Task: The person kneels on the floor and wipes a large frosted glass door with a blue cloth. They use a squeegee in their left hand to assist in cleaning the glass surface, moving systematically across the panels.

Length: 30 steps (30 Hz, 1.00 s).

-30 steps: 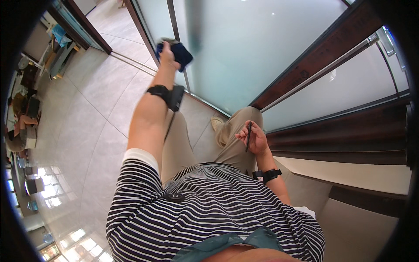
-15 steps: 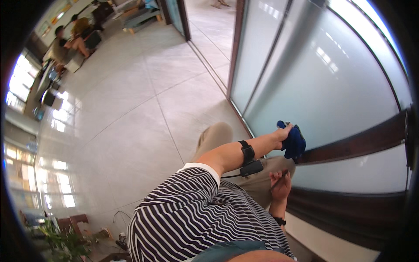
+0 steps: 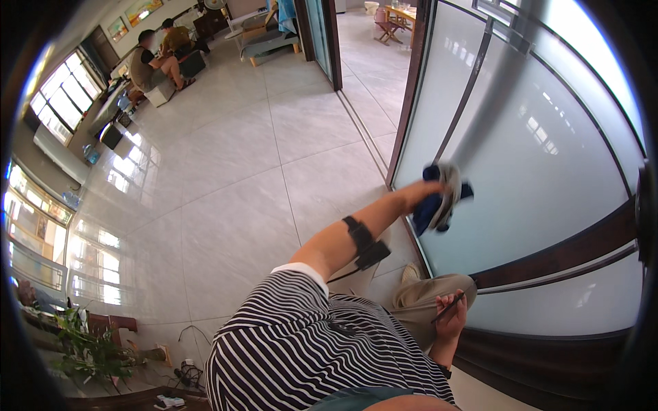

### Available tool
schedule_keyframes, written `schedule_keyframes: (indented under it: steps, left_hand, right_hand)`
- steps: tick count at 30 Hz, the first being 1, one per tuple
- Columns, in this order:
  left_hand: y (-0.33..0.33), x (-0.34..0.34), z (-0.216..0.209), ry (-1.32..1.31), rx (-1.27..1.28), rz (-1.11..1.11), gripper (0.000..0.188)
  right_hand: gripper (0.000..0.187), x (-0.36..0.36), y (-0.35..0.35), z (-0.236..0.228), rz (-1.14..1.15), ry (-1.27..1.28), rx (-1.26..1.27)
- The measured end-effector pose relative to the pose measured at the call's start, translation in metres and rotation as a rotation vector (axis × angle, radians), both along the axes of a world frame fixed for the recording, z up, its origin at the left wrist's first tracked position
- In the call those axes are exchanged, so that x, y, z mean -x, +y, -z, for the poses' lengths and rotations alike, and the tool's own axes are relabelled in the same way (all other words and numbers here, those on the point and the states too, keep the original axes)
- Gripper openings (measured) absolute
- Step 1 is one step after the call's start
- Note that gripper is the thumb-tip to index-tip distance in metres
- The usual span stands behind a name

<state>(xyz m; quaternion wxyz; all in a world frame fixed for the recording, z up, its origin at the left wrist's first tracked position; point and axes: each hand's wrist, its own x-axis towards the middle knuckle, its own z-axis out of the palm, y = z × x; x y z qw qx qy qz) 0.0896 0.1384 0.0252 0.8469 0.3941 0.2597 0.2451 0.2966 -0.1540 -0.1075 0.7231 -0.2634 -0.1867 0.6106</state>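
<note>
Left hand point(image 3: 426, 191), 3 o'clock from frame centre, closed around a bunched dark-blue and grey cloth point(image 3: 444, 202); both motion-blurred, finger detail lost; cloth sits in front of the frosted glass panel point(image 3: 541, 171), can't tell if touching; black strap with box point(image 3: 372, 253) on that forearm.

Right hand point(image 3: 452, 322), between 4 and 5 o'clock, fingers curled on a thin dark stick point(image 3: 449, 308), tilted, upper end to 1 o'clock; hand just beside the beige-trousered knee point(image 3: 456, 286).

Brown rail point(image 3: 552, 244) crosses the panel at 3 to 4 o'clock; doorway point(image 3: 373, 79) at 12 to 1; low lounger point(image 3: 271, 46) at 11; two seated people point(image 3: 142, 72) at 10; leafy plant point(image 3: 86, 342) at 8; loose cables point(image 3: 188, 375) on grey tile floor point(image 3: 226, 198) at 7.
</note>
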Motion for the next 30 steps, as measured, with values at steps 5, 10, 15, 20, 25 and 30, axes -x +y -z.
schedule_keyframes:
  steps: [5,10,15,20,25,30]
  left_hand:
    - [-0.071,0.01,0.066,0.043,-0.237,0.472,0.026]
    - [-0.129,0.003,0.051,-0.072,0.056,0.622,0.04]
    - [-0.131,0.006,0.057,-0.046,0.177,0.457,0.044]
    - [-0.131,0.026,0.048,0.023,0.249,0.364,0.047]
    - [-0.13,0.035,0.052,0.006,0.36,0.248,0.042]
    - [-0.129,0.035,0.052,0.09,0.164,-0.069,0.043]
  right_hand:
    - [0.033,-0.002,0.002,-0.01,-0.068,-0.195,0.176]
    - [0.032,0.024,0.032,-0.046,-0.067,-0.492,0.123]
    - [0.036,0.03,0.054,-0.044,-0.103,-0.511,0.103]
    - [0.034,0.05,0.063,-0.048,-0.135,-0.478,0.11]
    - [0.035,0.046,0.07,-0.04,-0.159,-0.555,0.132]
    - [0.053,0.064,0.069,-0.074,-0.037,-0.933,-0.018]
